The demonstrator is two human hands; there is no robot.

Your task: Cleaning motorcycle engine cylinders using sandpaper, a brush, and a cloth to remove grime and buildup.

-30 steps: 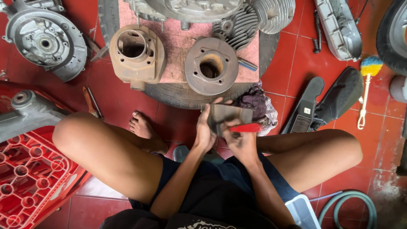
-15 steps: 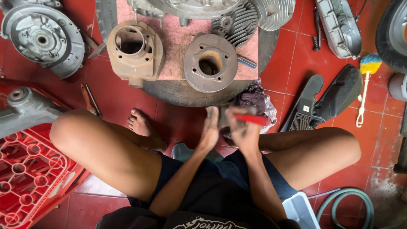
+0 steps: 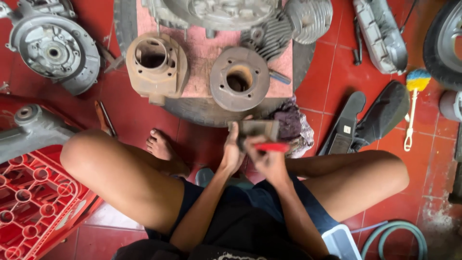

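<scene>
Person sat cross-legged on the red tile floor (image 3: pixel 337 82), work held up off the lap so both hands could get at it. Left hand (image 3: pixel 233 155) gripped a small grey-brown metal part (image 3: pixel 259 129) by its left end, fingers wrapped & clamped on it, holding it level in front of the knees, just short of the tyre (image 3: pixel 202 111). Right hand (image 3: pixel 267 161) was closed round a red-handled tool (image 3: pixel 272 147), fingers together on the handle, tool lying crosswise just under the part & touching or nearly touching it; cannot tell which, tip hidden. Probably a scraping or brushing grip, w/ left hand steadying. Dark rag (image 3: pixel 288 123) sat right behind the part, against the tyre's near edge, handy for wiping. On the tyre lay a pink board (image 3: pixel 202 58) serving as a raised stand: rusty cylinder (image 3: pixel 156 65) at its left near corner, round flanged piece (image 3: pixel 239 78) at its near edge, finned engine block (image 3: pixel 288 24) at the far side. Engine cover (image 3: pixel 53 48) lay at the floor's far left, red crate (image 3: pixel 33 207) near left beside the knee, black sandals (image 3: pixel 370 120) & a small brush (image 3: pixel 415 103) to the right, hose (image 3: pixel 399 236) at the near right corner. Parts spread within arm's reach.
</scene>
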